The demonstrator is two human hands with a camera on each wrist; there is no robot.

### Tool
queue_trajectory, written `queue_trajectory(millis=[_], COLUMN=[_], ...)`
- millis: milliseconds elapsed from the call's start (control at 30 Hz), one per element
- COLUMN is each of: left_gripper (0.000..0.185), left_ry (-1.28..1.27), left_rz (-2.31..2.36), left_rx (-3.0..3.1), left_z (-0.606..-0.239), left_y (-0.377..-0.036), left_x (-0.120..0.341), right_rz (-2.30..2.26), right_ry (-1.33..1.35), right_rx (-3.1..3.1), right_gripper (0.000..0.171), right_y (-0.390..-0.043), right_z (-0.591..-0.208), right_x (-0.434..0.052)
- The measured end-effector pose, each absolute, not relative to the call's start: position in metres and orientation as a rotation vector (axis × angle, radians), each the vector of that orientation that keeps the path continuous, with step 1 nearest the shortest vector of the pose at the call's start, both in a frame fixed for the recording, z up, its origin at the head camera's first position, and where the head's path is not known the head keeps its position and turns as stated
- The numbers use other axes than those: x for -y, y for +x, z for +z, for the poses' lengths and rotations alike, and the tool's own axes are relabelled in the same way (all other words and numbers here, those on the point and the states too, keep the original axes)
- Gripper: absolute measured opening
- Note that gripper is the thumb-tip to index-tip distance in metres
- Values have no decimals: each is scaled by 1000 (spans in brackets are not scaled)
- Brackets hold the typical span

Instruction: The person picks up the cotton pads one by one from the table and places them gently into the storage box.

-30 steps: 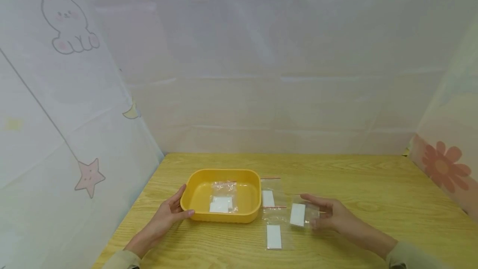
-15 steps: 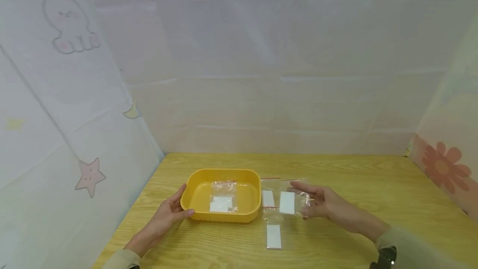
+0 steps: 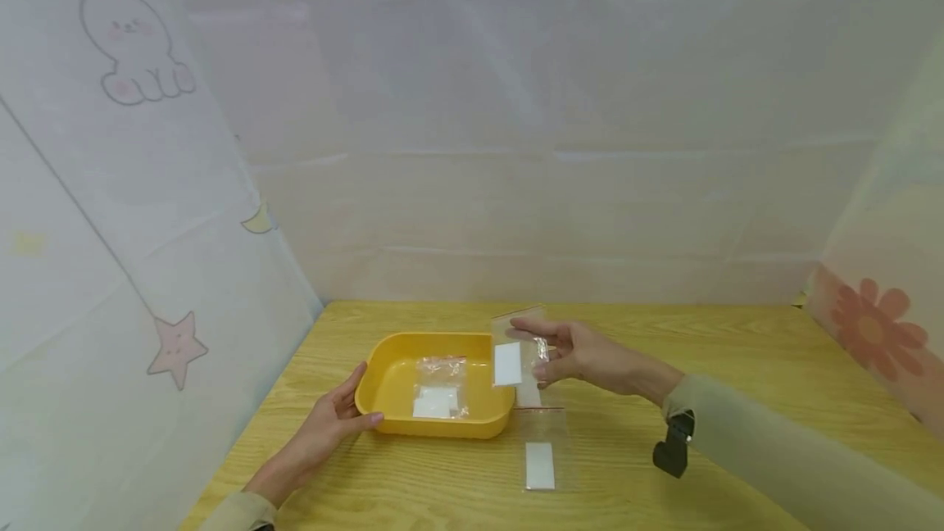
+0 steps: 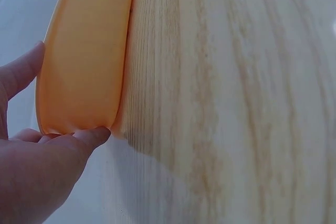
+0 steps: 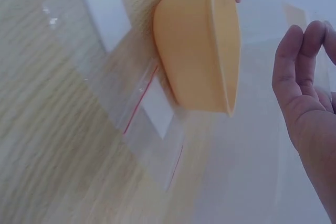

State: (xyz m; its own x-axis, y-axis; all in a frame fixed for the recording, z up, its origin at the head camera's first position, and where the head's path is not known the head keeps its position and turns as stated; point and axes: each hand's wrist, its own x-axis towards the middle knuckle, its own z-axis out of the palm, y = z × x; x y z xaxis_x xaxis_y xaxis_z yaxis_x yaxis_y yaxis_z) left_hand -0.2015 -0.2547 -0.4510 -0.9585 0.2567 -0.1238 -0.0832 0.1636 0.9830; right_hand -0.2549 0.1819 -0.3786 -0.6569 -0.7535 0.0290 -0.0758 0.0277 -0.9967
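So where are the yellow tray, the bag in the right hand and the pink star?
Yellow tray (image 3: 442, 428): head view, front wall.
Held bag (image 3: 507, 364): head view, white lower part.
Pink star (image 3: 178, 347): head view, its middle.

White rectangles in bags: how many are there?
5 white rectangles visible: one bagged in the right hand, two on the table, two overlapping in the yellow tray; more may be hidden.

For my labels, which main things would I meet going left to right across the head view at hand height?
Pink star, left grip, yellow tray, held clear bag, right grip, black wrist device, red flower.
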Motion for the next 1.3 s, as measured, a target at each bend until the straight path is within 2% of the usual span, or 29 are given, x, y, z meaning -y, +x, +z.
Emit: queue_trajectory(millis=[700,1300], left_gripper=[97,95], left_ry=[165,210], left_rz=[1872,1888], left_rx=[-2178,-2155], left_z=[-452,-453], left_y=[-202,-203], left_x=[256,256], right_rz=[-1495,-1540], right_ry=[-844,-589], right_rx=[-1787,-1764], right_gripper=[84,79], right_y=[-301,-299], right_z=[-401,-422], right_x=[-92,-44])
